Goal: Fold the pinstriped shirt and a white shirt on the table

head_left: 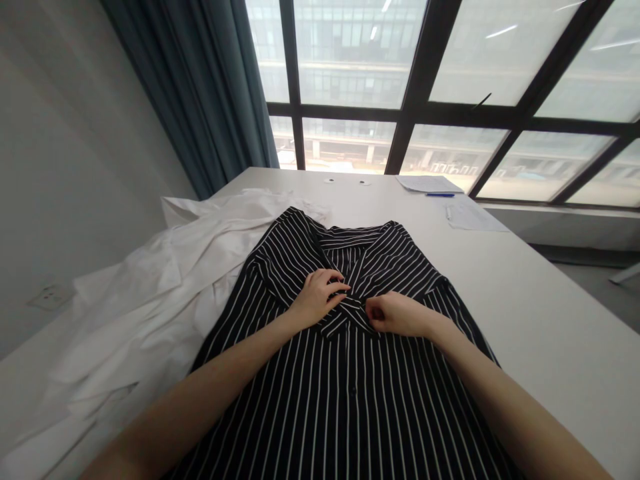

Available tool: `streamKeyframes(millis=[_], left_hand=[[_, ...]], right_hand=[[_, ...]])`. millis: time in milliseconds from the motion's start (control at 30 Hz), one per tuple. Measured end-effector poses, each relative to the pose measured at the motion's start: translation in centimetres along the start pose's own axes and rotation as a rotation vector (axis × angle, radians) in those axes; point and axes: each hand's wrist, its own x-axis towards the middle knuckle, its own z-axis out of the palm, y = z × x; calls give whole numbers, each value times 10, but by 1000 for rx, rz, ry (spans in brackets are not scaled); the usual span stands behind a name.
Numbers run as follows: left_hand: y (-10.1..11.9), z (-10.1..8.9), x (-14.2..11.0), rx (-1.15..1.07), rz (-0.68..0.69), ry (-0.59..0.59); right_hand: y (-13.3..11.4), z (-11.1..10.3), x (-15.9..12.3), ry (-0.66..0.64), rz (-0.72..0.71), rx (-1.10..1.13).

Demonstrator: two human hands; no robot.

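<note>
A black blouse with white stripes (310, 400) lies front up, its neck end pointing away from me. At its chest is a tie of the same striped cloth (345, 319), knotted, with short ends hanging down. My left hand (320, 293) is at the knot's left side, fingers bent and closed lightly on the cloth. On the other side, my right hand (397, 313) is closed, with thumb and finger pinching the right part of the tie. The cloth inside the right fingers is mostly hidden. A small dark button (353, 392) shows below the knot.
Crumpled white garments (150, 280) lie along the left of the white table (540, 313). Papers (430, 184), a blue pen (440, 195) and another sheet (473, 217) are at the far right. Two small white items sit near the back edge. A blue curtain (200, 80) hangs beside large windows.
</note>
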Motion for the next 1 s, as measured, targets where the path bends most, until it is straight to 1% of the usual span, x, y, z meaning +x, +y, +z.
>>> streamKeyframes(millis=[67, 100, 133, 167, 267, 300, 333, 400, 467, 533, 633, 700, 733, 800, 867, 933, 1000], left_hand=[[1, 1, -1, 70, -1, -18], [2, 1, -1, 105, -8, -37], [3, 2, -1, 135, -16, -63], [3, 2, -2, 159, -25, -89], [4, 3, -2, 209, -36, -144], [4, 3, -2, 223, -36, -151], [4, 3, -2, 237, -38, -156], [4, 3, -3, 264, -47, -167], [5, 3, -2, 283, -65, -176], [5, 3, -2, 292, -85, -184], [6, 3, -3, 295, -113, -190], [6, 2, -3, 292, -124, -166], [7, 1, -3, 288, -117, -142], [8, 0, -3, 276, -68, -94], [8, -2, -2, 260, 4, -86], [8, -2, -2, 247, 35, -125], [8, -3, -2, 240, 17, -183]], right_hand=[[2, -2, -1, -20, 3, 43], [4, -3, 0, -4, 4, 56], [5, -2, 1, 42, 8, 60], [7, -1, 3, 118, 10, 59], [13, 12, 13, 429, -25, 38], [15, 19, 16, 501, -49, 17], [18, 25, 20, 538, -69, -15], [23, 37, 24, 522, -68, -98], [27, 46, 25, 454, -24, -171], [30, 50, 25, 406, 23, -220], [34, 51, 24, 387, 79, -264], [38, 51, 24, 419, 131, -275], [39, 50, 24, 455, 158, -274], [43, 49, 24, 556, 186, -265], [45, 47, 24, 643, 167, -257], [44, 47, 24, 640, 121, -265], [43, 49, 24, 562, 107, -282]])
